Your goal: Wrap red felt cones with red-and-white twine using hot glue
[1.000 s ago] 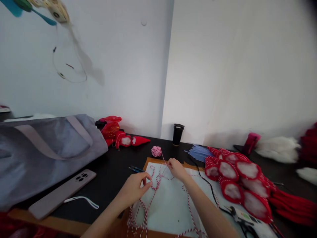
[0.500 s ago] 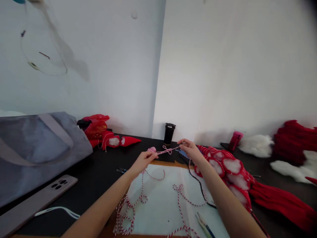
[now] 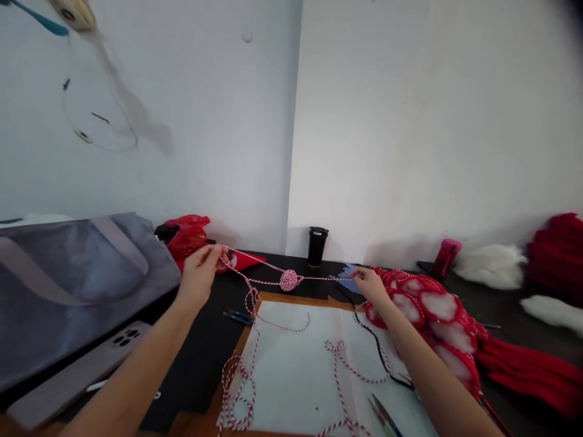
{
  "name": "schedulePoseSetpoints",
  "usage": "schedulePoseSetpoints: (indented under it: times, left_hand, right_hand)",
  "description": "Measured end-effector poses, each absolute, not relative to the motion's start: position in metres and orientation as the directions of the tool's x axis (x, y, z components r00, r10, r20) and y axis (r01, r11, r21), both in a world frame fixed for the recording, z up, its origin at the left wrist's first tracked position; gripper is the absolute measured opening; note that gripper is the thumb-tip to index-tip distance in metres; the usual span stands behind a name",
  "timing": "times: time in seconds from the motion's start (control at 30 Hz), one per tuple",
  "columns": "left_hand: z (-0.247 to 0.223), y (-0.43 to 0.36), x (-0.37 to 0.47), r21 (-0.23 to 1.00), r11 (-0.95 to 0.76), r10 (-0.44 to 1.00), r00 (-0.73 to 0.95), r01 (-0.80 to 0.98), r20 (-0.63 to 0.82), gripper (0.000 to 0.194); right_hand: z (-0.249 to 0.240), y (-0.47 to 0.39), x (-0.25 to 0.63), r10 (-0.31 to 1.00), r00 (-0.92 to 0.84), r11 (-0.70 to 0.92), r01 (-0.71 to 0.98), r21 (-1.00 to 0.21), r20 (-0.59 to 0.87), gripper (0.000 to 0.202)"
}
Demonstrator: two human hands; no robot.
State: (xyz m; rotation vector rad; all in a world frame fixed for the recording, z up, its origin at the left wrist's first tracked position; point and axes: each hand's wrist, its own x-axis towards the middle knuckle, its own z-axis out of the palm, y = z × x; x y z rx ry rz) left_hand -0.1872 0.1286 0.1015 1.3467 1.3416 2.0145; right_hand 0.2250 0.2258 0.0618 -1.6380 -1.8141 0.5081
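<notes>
1. Head view, left hand: the left hand (image 3: pixel 200 270) is hovering at ten o'clock from the white sheet (image 3: pixel 296 364), with twelve pointing to the wall (image 3: pixel 387 121). Its thumb and fingers are pinching the red-and-white cord (image 3: pixel 324 278), and strands are running from them toward the ball (image 3: pixel 289 280) and down into loose loops.
2. Head view, right hand: the right hand (image 3: pixel 371 285) is reaching out between one and two o'clock. Its fingertips are pinching the cord, which is stretching nearly straight from the ball.
3. Head view, ball and cord: the ball is sitting between the hands, near twelve o'clock. Whether it is touching the worktop (image 3: pixel 191 358) or hanging just above it, I cannot tell. More cord is coiling at eight o'clock, over the sheet's near left corner, and winding across its right half.
4. Head view, around the sheet: small snips (image 3: pixel 239 317) are lying at ten o'clock, and a black cup (image 3: pixel 317 246) is standing upright at twelve. Blue fabric (image 3: pixel 348 276) is lying at one, partly behind the right hand. Red stuffed pieces (image 3: pixel 441 304) are piling up between two and three. A pointed tool (image 3: pixel 385 416) is lying at four, and a phone (image 3: pixel 86 370) is resting at nine beside a gray bag (image 3: pixel 77 303).
</notes>
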Motion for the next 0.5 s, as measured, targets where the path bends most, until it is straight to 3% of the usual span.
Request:
schedulePoseSetpoints:
  times: [0.27, 0.4, 0.5]
  left_hand:
    - [0.14, 0.101, -0.201, 0.793, -0.585, 0.636, -0.511, 0.17, 0.578, 0.023]
    - [0.154, 0.086, -0.213, 0.806, -0.523, 0.638, -0.499, 0.277, 0.586, 0.024]
    - [0.167, 0.069, -0.228, 0.761, -0.467, 0.527, -0.55, 0.45, 0.648, 0.019]
  right_hand:
    - [0.045, 0.221, 0.228, 0.987, 0.099, -0.034, 0.892, -0.451, 0.123, 0.025]
    - [0.044, 0.221, 0.236, 0.987, 0.115, -0.063, 0.919, -0.39, 0.113, 0.026]
    - [0.044, 0.222, 0.241, 0.988, 0.11, -0.065, 0.935, -0.348, 0.112, 0.025]
